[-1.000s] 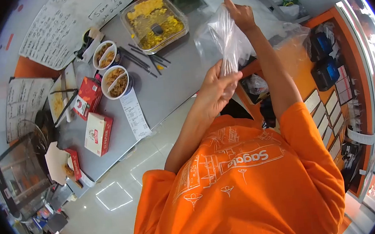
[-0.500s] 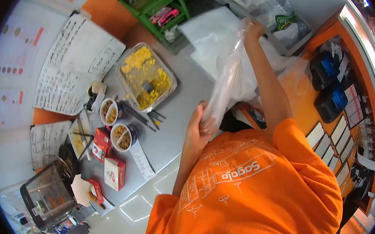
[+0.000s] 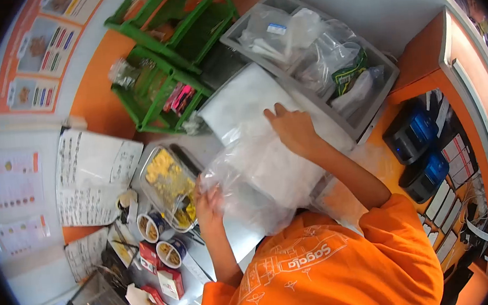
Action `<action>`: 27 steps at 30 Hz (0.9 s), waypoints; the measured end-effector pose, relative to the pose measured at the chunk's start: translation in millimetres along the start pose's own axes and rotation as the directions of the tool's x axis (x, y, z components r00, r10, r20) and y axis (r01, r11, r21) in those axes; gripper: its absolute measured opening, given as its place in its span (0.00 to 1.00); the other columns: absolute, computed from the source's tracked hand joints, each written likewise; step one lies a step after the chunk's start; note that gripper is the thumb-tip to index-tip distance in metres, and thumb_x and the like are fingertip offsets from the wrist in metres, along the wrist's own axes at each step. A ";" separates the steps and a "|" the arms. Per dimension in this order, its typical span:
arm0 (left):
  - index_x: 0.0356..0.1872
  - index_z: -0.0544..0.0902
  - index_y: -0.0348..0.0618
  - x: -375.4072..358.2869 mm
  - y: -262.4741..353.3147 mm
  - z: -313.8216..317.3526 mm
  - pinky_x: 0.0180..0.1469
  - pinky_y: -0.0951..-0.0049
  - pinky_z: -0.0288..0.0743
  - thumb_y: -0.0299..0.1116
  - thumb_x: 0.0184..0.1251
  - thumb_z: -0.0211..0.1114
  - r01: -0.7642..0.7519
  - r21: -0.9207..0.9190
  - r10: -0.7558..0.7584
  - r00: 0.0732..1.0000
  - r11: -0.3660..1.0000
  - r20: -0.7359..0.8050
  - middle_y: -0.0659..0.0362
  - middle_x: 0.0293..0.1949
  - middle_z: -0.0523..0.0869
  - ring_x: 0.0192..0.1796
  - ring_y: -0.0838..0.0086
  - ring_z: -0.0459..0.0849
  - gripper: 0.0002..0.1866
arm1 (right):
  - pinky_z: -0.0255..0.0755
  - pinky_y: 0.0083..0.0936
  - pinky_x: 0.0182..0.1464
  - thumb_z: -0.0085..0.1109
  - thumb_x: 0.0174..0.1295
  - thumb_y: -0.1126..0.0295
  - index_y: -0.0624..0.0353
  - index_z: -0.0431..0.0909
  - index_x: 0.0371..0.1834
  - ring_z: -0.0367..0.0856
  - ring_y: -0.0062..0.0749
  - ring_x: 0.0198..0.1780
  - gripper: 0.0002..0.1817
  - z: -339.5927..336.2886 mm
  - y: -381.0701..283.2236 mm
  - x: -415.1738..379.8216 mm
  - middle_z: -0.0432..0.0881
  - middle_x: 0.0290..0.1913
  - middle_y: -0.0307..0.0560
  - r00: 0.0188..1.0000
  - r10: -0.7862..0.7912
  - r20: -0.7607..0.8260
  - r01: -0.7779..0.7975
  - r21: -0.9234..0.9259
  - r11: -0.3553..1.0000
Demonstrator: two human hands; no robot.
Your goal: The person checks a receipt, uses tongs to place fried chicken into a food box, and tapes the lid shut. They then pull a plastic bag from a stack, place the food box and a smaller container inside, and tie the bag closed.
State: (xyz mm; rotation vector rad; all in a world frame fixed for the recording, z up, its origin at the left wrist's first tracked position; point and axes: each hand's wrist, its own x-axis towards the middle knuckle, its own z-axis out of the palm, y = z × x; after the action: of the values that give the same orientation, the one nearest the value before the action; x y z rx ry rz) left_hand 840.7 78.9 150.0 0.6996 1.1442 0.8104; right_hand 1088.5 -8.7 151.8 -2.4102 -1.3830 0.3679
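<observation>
head view: left hand (image 3: 209, 205) pinched the clear plastic bag (image 3: 246, 181) over the counter; right hand (image 3: 293, 129) lay flat, fingers spread, on the bag stack (image 3: 234, 107). bag judged light, limp, slippery; grip its edge.

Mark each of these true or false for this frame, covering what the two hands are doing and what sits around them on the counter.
1. The right hand rests flat on the stack of white plastic sheets. True.
2. The left hand holds the clear plastic bag. True.
3. The clear rectangular container of yellow food stands right of the blue card terminals. False: it stands far to their left.
4. The green wire rack lies on the floor. False: it stands at the back of the counter, by the wall.
5. The two round paper cups hold food. True.
</observation>
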 end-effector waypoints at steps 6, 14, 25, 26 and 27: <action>0.54 0.71 0.41 39.2 -31.4 -114.6 0.25 0.74 0.77 0.34 0.52 0.63 0.443 -0.031 -0.402 0.839 0.896 0.367 0.53 0.41 0.80 0.36 0.68 0.82 0.25 | 0.73 0.24 0.34 0.61 0.45 0.75 0.58 0.78 0.39 0.79 0.29 0.32 0.14 -40.8 141.2 88.9 0.80 0.37 0.46 0.777 -0.575 0.256 0.242 0.722 0.648; 0.53 0.71 0.41 49.4 -29.0 -13.0 0.22 0.84 0.65 0.29 0.56 0.60 0.417 0.342 -0.455 0.890 0.842 0.036 0.58 0.35 0.80 0.29 0.79 0.77 0.21 | 0.75 0.35 0.39 0.60 0.49 0.66 0.51 0.81 0.35 0.81 0.43 0.36 0.10 -59.5 267.8 258.1 0.82 0.32 0.49 0.936 -0.267 -0.231 0.163 -0.388 0.907; 0.55 0.68 0.40 66.8 -11.0 23.6 0.19 0.89 0.52 0.21 0.59 0.57 0.322 0.485 -0.342 0.938 0.813 -0.049 0.58 0.33 0.78 0.20 0.89 0.64 0.21 | 0.69 0.36 0.43 0.55 0.54 0.64 0.52 0.83 0.35 0.76 0.41 0.41 0.10 -103.7 269.0 248.1 0.79 0.43 0.46 0.884 -0.442 -0.149 0.343 -0.434 0.833; 0.56 0.67 0.40 67.1 -8.9 20.9 0.19 0.89 0.52 0.21 0.59 0.57 0.319 0.492 -0.360 0.933 0.810 -0.012 0.58 0.33 0.77 0.20 0.89 0.64 0.22 | 0.69 0.35 0.44 0.55 0.54 0.64 0.52 0.82 0.38 0.75 0.40 0.42 0.11 -114.6 263.1 243.4 0.79 0.46 0.46 0.884 -0.433 -0.176 0.336 -0.404 0.851; 0.56 0.66 0.40 67.1 -7.6 18.2 0.19 0.89 0.52 0.21 0.60 0.57 0.318 0.499 -0.377 0.926 0.806 0.019 0.58 0.32 0.77 0.20 0.88 0.63 0.22 | 0.69 0.35 0.44 0.55 0.54 0.64 0.52 0.82 0.40 0.75 0.40 0.44 0.12 -125.4 258.5 241.1 0.78 0.49 0.46 0.884 -0.422 -0.203 0.329 -0.372 0.868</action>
State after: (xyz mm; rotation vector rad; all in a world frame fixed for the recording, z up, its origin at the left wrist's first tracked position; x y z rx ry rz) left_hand 873.3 130.1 115.2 0.9046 1.3348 0.1523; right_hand 1457.3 59.1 146.1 -2.2316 -1.8446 -0.3198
